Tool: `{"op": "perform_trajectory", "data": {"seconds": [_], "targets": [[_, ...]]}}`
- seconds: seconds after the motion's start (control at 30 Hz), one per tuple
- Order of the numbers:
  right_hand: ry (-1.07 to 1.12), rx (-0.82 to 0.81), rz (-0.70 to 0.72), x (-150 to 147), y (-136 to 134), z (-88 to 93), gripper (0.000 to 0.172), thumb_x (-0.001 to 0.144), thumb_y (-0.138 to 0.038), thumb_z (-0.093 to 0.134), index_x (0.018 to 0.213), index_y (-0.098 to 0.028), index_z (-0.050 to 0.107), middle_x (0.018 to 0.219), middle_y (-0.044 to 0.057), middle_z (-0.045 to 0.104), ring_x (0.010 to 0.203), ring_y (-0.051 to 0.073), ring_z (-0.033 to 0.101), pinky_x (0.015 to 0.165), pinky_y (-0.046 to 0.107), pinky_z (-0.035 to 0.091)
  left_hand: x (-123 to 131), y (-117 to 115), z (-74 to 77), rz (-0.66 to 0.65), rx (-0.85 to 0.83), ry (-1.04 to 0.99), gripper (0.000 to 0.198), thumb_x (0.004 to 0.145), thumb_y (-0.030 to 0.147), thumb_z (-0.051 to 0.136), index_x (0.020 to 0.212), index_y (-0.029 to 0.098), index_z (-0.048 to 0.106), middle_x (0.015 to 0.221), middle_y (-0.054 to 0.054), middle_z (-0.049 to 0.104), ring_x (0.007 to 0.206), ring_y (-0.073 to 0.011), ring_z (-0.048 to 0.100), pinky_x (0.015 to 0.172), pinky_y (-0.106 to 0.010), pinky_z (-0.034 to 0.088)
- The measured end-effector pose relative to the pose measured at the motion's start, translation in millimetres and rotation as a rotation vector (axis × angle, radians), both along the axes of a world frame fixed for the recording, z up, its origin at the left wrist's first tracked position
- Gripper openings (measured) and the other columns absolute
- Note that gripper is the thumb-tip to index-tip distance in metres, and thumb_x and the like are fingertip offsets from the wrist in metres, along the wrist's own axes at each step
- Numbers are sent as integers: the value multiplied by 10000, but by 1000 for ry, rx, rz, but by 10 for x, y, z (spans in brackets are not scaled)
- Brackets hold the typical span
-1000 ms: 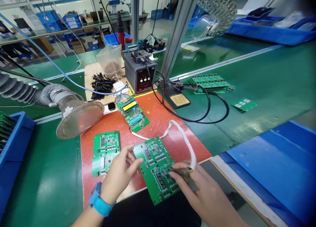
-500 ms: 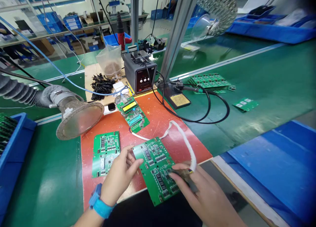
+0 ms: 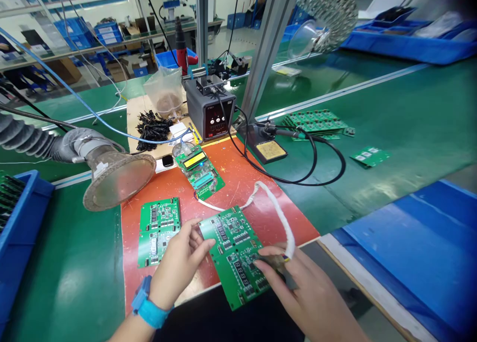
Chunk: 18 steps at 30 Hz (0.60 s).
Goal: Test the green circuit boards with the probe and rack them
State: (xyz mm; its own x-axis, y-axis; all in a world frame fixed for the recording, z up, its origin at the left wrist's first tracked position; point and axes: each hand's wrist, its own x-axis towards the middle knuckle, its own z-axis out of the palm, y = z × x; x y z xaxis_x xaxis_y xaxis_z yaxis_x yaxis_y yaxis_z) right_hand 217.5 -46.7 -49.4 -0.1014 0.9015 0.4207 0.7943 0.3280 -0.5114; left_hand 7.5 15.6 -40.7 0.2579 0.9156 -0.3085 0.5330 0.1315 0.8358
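My left hand (image 3: 183, 258) is gripping a green circuit board (image 3: 231, 248) by its edge | my right hand (image 3: 307, 285) is pinching a white cable (image 3: 285, 225) by its end — at the board's opposite side

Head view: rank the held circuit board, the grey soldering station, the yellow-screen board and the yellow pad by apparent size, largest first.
1. Held circuit board, its look boosted by being nearest the camera
2. Grey soldering station
3. Yellow-screen board
4. Yellow pad
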Motion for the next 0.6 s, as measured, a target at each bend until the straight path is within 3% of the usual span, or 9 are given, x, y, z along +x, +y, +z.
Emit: {"op": "perform_trajectory", "data": {"seconds": [0.33, 0.4, 0.5, 0.6], "targets": [[38, -60, -1, 20, -24, 7, 110, 868, -290, 497, 921, -207, 545, 814, 41, 652, 776, 174, 640, 682, 306, 537, -2, -12, -54, 61, 38, -64, 354, 785, 331, 589, 1097, 209, 473, 814, 17, 508, 680, -114, 516, 666, -271, 419], [94, -96, -15, 50, 7, 57, 109, 861, -300, 507, 919, -220, 553, 813, 27, 662, 754, 164, 646, 655, 278, 537, 19, -48, -32, 123, 18, -180, 360, 769, 328, 606, 1076, 211, 461, 813, 20, 501, 687, -111, 514, 671, -266, 430], [225, -116, -112, 94, 129, 141, 140, 846, -327, 517, 914, -215, 567, 799, 27, 668, 688, 152, 646, 585, 243, 525, -6, -111, 42, 233, -84, -390, 369, 766, 343, 611, 1055, 209, 426, 646, 66, 466, 595, -100, 518, 595, -232, 436], [328, -175, -166, 85, 328, 155, 164, 838, -344, 517, 893, -203, 581, 809, 40, 663, 736, 167, 639, 642, 263, 522, -184, -106, 121, 399, -70, -463, 427, 747, 345, 650, 1097, 217, 443, 581, 84, 464, 542, -78, 503, 551, -184, 419]]}}
